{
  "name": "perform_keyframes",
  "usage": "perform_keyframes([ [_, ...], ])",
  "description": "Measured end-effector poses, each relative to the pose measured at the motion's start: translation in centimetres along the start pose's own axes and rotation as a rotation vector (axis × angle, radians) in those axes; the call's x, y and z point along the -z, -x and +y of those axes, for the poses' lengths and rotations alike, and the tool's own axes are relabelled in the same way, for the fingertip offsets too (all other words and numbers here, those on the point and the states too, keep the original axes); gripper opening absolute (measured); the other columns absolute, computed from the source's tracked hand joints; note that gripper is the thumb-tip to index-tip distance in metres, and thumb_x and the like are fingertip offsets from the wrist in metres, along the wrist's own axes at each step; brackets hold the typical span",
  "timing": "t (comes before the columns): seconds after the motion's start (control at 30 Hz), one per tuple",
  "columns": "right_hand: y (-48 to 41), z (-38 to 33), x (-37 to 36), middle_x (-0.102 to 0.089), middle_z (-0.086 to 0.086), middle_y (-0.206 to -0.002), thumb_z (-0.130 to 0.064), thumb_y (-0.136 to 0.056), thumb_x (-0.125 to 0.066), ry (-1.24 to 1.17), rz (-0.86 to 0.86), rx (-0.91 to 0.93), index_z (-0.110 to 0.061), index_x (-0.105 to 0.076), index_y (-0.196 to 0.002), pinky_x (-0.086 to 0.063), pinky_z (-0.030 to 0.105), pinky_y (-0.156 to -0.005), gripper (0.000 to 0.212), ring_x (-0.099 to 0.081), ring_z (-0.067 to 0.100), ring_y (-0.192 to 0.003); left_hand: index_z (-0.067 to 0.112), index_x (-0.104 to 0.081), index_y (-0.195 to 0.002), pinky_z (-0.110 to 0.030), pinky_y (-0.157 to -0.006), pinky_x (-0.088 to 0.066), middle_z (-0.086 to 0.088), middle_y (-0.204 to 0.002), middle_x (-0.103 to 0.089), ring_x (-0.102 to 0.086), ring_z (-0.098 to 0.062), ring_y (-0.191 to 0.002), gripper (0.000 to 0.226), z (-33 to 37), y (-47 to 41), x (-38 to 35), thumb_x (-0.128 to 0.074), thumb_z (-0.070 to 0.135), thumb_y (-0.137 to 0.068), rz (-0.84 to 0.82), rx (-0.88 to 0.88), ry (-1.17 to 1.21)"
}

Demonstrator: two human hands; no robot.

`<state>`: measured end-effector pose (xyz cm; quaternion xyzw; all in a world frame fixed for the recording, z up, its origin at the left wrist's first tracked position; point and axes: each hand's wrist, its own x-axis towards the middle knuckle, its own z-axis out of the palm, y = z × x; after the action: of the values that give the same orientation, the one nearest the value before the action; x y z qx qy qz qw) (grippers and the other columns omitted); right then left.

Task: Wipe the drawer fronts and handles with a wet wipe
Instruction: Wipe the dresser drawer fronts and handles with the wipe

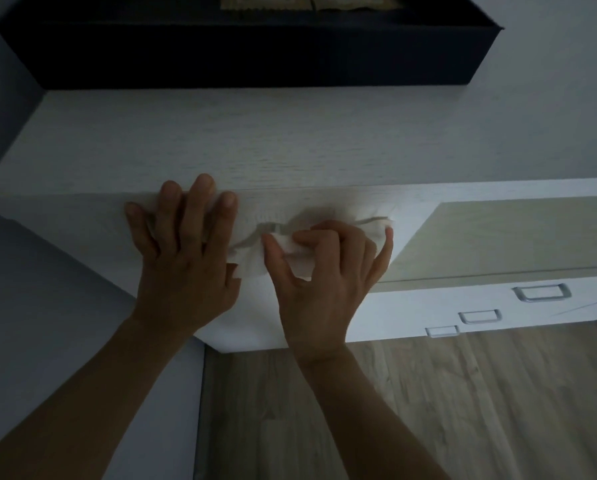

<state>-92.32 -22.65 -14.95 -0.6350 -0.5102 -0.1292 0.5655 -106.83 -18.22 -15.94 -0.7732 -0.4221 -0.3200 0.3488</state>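
Note:
A white wet wipe [255, 261] lies spread against the white front face of the cabinet [82, 220], just below its top edge. My left hand [186, 258] presses flat on the wipe's left part, fingers spread upward. My right hand [328, 268] pinches a bunched fold of the wipe between thumb and fingers. Three silver drawer handles [541, 293] [480, 317] [442, 331] show on the white drawer fronts [411, 306] low at the right, apart from both hands.
A dark open box [248, 60] sits at the back of the pale wood cabinet top [220, 140]. A beige panel [515, 237] lies at the right. Wood floor [428, 410] is below, and a grey wall [47, 306] is at the left.

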Motion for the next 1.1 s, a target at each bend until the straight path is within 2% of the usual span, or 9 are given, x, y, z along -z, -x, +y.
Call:
perform_keyframes([
  [0.17,0.1,2.4,1.3,-0.055,-0.001,-0.094,-0.041,-0.084,-0.07,-0.098,-0.047,0.121,-0.02,-0.057,-0.091,-0.028,0.05,-0.114,0.026,-0.055,0.014,-0.093,0.012,0.005,-0.157,-0.05,-0.12,0.015,-0.004,-0.163,0.02,0.02,-0.025,-0.15,0.074,0.0,0.0,0.2,-0.03,0.02,-0.092,-0.025,-0.026,0.023],
  [0.3,0.2,0.5,0.1,-0.063,0.004,-0.083,-0.04,-0.083,-0.071,-0.024,0.0,0.062,-0.018,-0.055,-0.082,-0.025,0.054,-0.114,0.026,-0.054,0.015,-0.09,0.013,0.006,-0.157,-0.05,-0.12,0.015,-0.004,-0.163,0.02,0.02,-0.025,-0.15,0.08,-0.1,0.0,0.2,-0.034,0.017,-0.088,-0.027,-0.02,0.013],
  [0.4,-0.1,-0.4,-0.7,-0.064,0.003,-0.08,-0.039,-0.079,-0.074,0.044,0.042,0.024,-0.013,-0.062,-0.069,-0.024,0.054,-0.113,0.03,-0.054,0.014,-0.088,0.013,0.006,-0.157,-0.05,-0.119,0.016,-0.005,-0.163,0.02,0.02,-0.026,-0.15,0.081,-0.1,0.1,0.2,-0.035,0.017,-0.088,-0.026,-0.013,0.002],
  [0.47,-0.2,0.6,-0.3,-0.06,0.0,-0.087,-0.044,-0.078,-0.074,0.009,0.036,0.048,-0.014,-0.061,-0.076,-0.027,0.049,-0.113,0.033,-0.054,0.014,-0.09,0.013,0.005,-0.157,-0.05,-0.119,0.016,-0.004,-0.163,0.02,0.02,-0.026,-0.15,0.083,-0.1,0.0,0.2,-0.037,0.018,-0.087,-0.031,-0.02,0.009],
  [0.57,-0.2,2.3,1.0,-0.051,-0.004,-0.095,-0.047,-0.076,-0.075,-0.043,0.012,0.121,-0.018,-0.051,-0.089,-0.033,0.045,-0.11,0.039,-0.052,0.015,-0.092,0.013,0.005,-0.157,-0.049,-0.12,0.016,-0.004,-0.163,0.02,0.02,-0.025,-0.15,0.083,-0.1,0.0,0.3,-0.037,0.018,-0.085,-0.033,-0.031,0.018],
  [0.73,-0.8,1.6,-0.2,-0.065,0.006,-0.081,-0.048,-0.077,-0.072,0.022,0.034,0.19,-0.019,-0.048,-0.086,-0.035,0.052,-0.104,0.039,-0.054,0.016,-0.09,0.013,0.004,-0.157,-0.048,-0.12,0.016,-0.004,-0.164,0.019,0.019,-0.025,-0.15,0.089,-0.3,-0.2,0.3,-0.041,0.017,-0.081,-0.029,-0.041,0.015],
  [0.9,-1.5,4.2,1.5,-0.064,0.009,-0.081,-0.047,-0.073,-0.079,-0.082,-0.021,0.239,-0.016,-0.051,-0.086,-0.039,0.039,-0.104,0.044,-0.055,0.018,-0.092,0.013,0.005,-0.157,-0.049,-0.12,0.015,-0.003,-0.163,0.02,0.019,-0.025,-0.15,0.079,-0.2,-0.1,0.3,-0.033,0.018,-0.088,-0.029,-0.035,0.024],
  [0.97,-1.3,4.3,1.9,-0.063,0.009,-0.085,-0.043,-0.072,-0.081,-0.115,-0.033,0.224,-0.015,-0.051,-0.088,-0.037,0.037,-0.107,0.043,-0.055,0.019,-0.095,0.013,0.005,-0.157,-0.049,-0.12,0.015,-0.003,-0.163,0.02,0.019,-0.024,-0.15,0.08,-0.3,-0.1,0.3,-0.034,0.019,-0.088,-0.031,-0.037,0.035],
  [1.1,-0.9,0.7,-0.1,-0.05,-0.005,-0.091,-0.043,-0.073,-0.077,-0.095,0.035,0.077,-0.015,-0.051,-0.083,-0.027,0.042,-0.113,0.04,-0.051,0.014,-0.093,0.014,0.007,-0.157,-0.049,-0.119,0.016,-0.003,-0.163,0.022,0.022,-0.024,-0.15,0.085,-0.2,0.0,0.2,-0.039,0.021,-0.086,-0.039,-0.02,0.033],
])
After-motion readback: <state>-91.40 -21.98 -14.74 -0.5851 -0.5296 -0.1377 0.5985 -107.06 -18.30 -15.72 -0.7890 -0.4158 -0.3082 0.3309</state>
